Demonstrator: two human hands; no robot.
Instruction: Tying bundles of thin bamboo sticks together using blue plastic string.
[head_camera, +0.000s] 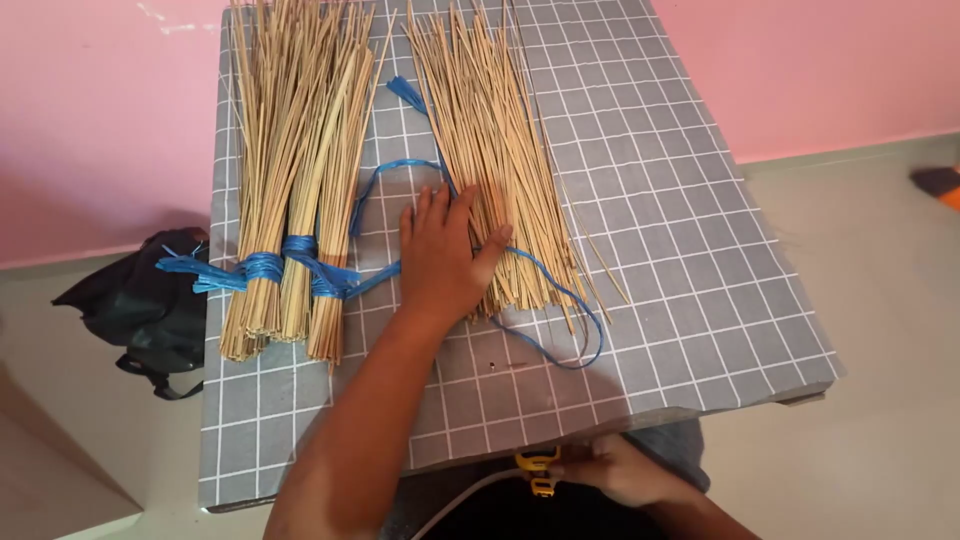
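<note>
— What fills the top of the frame?

— A plain pink painted wall (90, 120), running across both upper corners, with a few small white scuffs at the upper left.

— And the floor?

— A pale beige smooth floor (890, 440), lit evenly and softly; it shows along the right side and lower left.

— Any furniture?

— A square table covered in a grey cloth with a white grid pattern (700, 300) takes up the centre. Left of it, on the floor against the wall, lies a crumpled black bag with a strap (140, 305). A dark and orange object (942, 183) is cut off at the right edge.
</note>
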